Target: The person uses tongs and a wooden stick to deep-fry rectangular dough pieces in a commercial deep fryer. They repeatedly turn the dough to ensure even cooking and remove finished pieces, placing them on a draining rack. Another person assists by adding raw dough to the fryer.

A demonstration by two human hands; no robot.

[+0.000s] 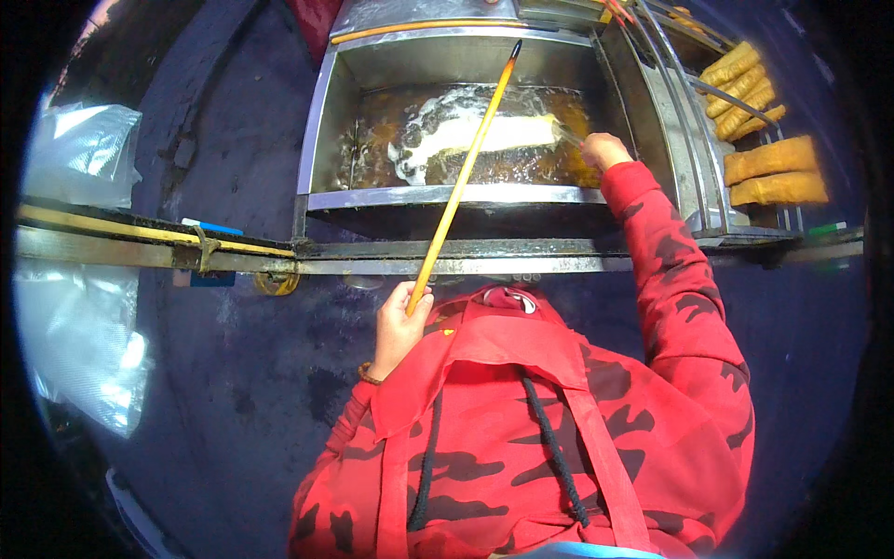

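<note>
My left hand (401,325) grips the near end of a long wooden stick (462,175) with a charred, dark tip. The stick slants up and away across a rectangular metal fryer (457,197) of brown oil. In the oil floats a pale length of dough (513,134), lying crosswise amid white froth. Over the fryer's right side, my right hand (604,151) is closed around a short, thin tool (569,134), apparently metal. That tool reaches to the dough's right end; its tip is hard to make out. The stick passes above the dough, apparently without touching it.
Right of the fryer, a wire rack (698,140) holds several browned fried dough sticks (740,91) and two broader fried pieces (772,171). A second wooden stick (426,26) rests along the fryer's far rim. Clear plastic bags (84,154) hang at left, near a metal rail (154,244).
</note>
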